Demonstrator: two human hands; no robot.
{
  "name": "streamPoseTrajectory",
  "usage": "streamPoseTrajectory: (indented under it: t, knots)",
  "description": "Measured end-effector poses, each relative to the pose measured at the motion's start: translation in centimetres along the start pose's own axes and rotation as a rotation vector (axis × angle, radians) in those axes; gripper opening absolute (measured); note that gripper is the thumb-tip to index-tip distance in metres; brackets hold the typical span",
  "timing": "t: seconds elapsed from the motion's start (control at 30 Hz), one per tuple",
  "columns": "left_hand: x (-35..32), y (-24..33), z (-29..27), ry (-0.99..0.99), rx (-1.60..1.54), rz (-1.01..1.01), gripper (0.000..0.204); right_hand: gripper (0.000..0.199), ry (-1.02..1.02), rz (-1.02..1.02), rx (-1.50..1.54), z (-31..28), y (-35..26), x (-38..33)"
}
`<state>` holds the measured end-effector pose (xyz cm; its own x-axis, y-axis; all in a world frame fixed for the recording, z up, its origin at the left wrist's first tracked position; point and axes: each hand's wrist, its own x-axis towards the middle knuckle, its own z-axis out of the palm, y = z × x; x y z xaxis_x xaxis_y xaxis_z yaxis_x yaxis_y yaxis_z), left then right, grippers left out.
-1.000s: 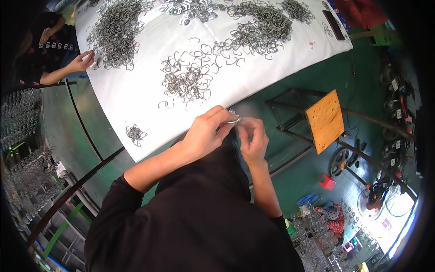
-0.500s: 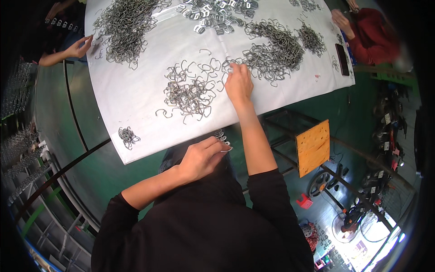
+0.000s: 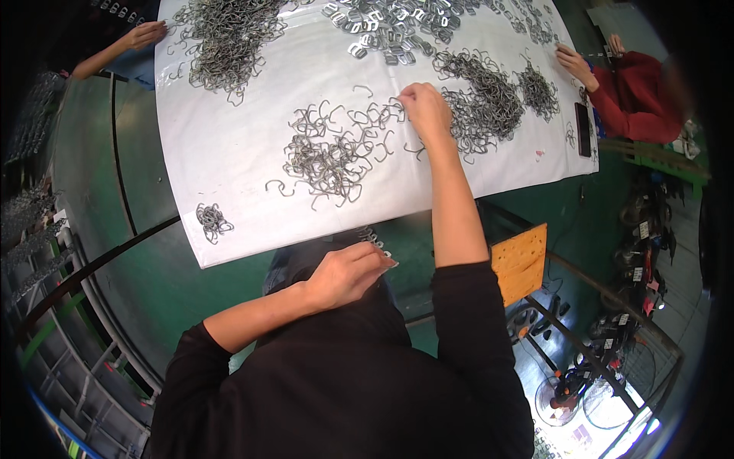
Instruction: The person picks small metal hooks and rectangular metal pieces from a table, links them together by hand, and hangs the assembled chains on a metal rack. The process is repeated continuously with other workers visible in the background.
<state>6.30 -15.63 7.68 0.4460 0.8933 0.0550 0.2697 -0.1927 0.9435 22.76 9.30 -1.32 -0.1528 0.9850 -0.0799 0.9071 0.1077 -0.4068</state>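
Observation:
My left hand (image 3: 345, 275) is closed in front of my body, below the table edge. A linked strip of small metal pieces (image 3: 374, 239) runs from its fingertips, and part of it is hidden behind the hand. Over the table, my right hand (image 3: 428, 113) reaches out with thumb and fingers pinched on a bent wire hook (image 3: 399, 109). It sits between a loose heap of wire hooks (image 3: 325, 164) on the left and a denser heap (image 3: 485, 99) on the right.
The white-covered table (image 3: 245, 168) also bears flat metal buckles (image 3: 394, 27), a large hook pile (image 3: 229, 53), a small cluster (image 3: 213, 222) and a black phone (image 3: 583, 130). Co-workers' hands are at the left (image 3: 145, 35) and right (image 3: 575, 67) edges. A wooden-seated stool (image 3: 521, 264) stands nearby.
My right hand has shifted slightly along the hooks, its fingers now pinching at the heap's edge. My left hand stays about where it was. Both co-workers' hands have moved.

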Motion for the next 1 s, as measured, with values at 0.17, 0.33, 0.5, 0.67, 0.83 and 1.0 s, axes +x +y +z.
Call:
streamPoseTrajectory:
  t: [0.17, 0.33, 0.5, 0.67, 0.83, 1.0]
  knots:
    - [0.0, -0.1, 0.1, 0.011, -0.025, 0.021, 0.022, 0.018, -0.043, -0.175, -0.16, -0.1, 0.0, 0.6]
    - [0.1, -0.6, 0.1, 0.014, -0.076, 0.046, 0.021, 0.013, 0.146, -0.048, 0.331, -1.8, 0.3, -5.9]
    - [0.4, -1.2, 0.4, -0.005, -0.097, -0.013, 0.021, 0.016, 0.262, 0.205, 1.212, -5.8, -3.1, -20.8]
    - [1.4, -1.6, 0.7, 0.017, -0.088, 0.012, 0.015, 0.027, 0.4, 0.453, 1.29, -7.2, -7.6, -29.4]
    - [2.2, -1.1, 1.0, -0.013, -0.11, 0.088, 0.016, 0.026, 0.532, 0.454, 1.318, -5.3, -8.1, -30.2]
    - [3.2, -1.7, 0.1, -0.107, -0.059, 0.225, 0.016, 0.027, 0.758, 0.195, 1.049, -3.5, -7.9, -30.4]
